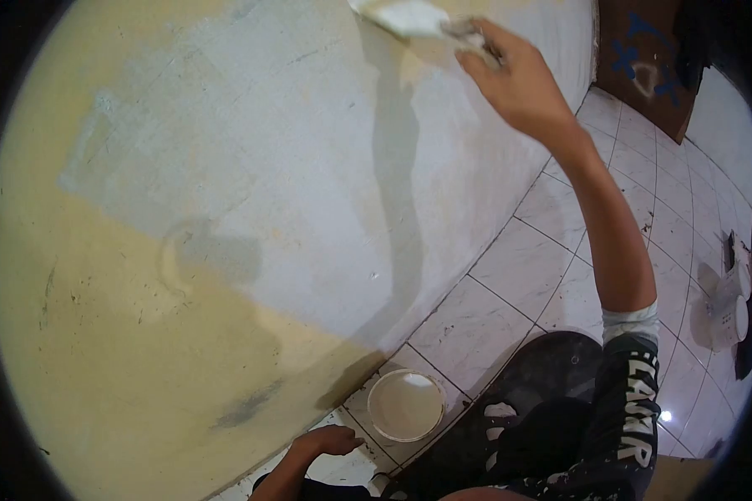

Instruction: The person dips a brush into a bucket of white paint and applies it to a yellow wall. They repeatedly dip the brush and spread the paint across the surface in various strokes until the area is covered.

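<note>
My right hand (510, 79) is raised at the top of the view, its fingers closed around the handle of a paintbrush (405, 18). White paint coats the brush's wide end, which is up against the wall (251, 150) or very close to it. The wall is yellow with a large patch of whitish paint. Low in the view, my left hand (332, 440) hangs with curled fingers, and nothing shows in it. Just right of it, a round tub (406, 406) of white paint stands on the floor, apart from the hand.
White tiles (510, 267) cover the floor along the wall's foot. A dark mat or board (535, 367) lies beneath me beside the tub. White containers (729, 321) stand at the far right. A brown panel with blue marks (643, 71) is at the upper right.
</note>
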A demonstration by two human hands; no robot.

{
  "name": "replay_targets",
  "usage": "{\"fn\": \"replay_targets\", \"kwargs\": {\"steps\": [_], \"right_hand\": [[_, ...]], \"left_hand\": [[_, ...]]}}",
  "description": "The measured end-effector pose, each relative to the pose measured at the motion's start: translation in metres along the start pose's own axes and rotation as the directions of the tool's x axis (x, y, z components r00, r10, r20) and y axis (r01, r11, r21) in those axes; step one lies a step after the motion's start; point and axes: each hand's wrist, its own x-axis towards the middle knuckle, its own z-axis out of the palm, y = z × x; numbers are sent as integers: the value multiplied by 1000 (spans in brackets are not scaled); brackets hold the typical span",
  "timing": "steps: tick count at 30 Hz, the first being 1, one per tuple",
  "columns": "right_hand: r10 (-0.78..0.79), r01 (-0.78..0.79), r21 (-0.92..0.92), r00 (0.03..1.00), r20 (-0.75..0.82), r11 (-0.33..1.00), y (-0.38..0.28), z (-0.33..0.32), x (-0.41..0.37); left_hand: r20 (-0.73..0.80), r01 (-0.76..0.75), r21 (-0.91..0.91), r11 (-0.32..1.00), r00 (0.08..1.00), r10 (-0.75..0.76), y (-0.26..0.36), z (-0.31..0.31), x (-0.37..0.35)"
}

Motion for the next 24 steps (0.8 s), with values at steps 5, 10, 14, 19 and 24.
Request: {"fn": "replay_targets", "kwargs": {"steps": [5, 10, 14, 19, 24], "right_hand": [[286, -292, -22, 917, 279, 956, -7, -21, -58], [109, -90, -176, 989, 97, 980, -19, -57, 21], [204, -176, -140, 956, 213, 974, -83, -57, 64], [2, 11, -87, 989, 149, 996, 3, 2, -4], [293, -291, -56, 899, 324, 955, 4, 2, -98]], "left_hand": [[-22, -6, 39, 999, 1000, 7, 7, 0, -8], [3, -46, 41, 998, 999, 46, 3, 6, 3], [6, -45, 69, 997, 999, 45, 8, -1, 4], [-14, -37, 50, 998, 999, 37, 15, -5, -12], [-93, -51, 22, 998, 994, 53, 15, -2, -19]]}}
